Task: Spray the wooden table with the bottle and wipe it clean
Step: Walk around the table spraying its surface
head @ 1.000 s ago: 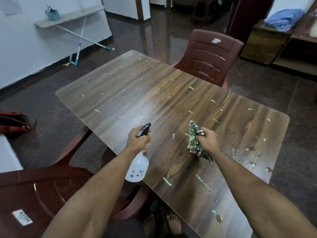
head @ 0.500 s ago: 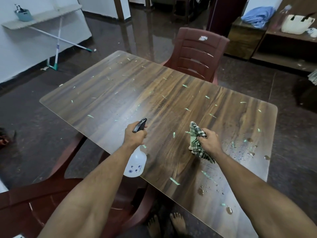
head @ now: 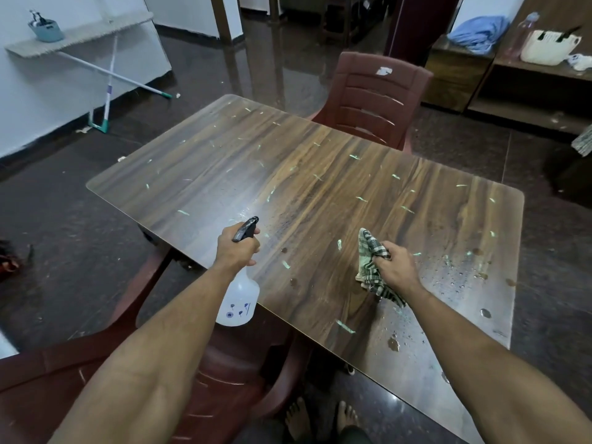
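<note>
The left hand [head: 235,251] is gripping the neck of the spray bottle [head: 238,301] with its fingers curled round the black trigger head, the white body hanging just past the near edge of the table [head: 320,187], while the right hand [head: 395,267] is clutching a bunched checked cloth [head: 368,261] that is resting on the table top near the same edge. Pale green scraps [head: 354,157] and water drops [head: 461,277] are lying scattered over the wood, the drops thickest toward the near right corner. A brown chair [head: 371,100] is standing at the far edge, another chair [head: 224,379] is sitting under the near edge, and a mop [head: 107,91] is leaning on the white wall across the dark floor.
</note>
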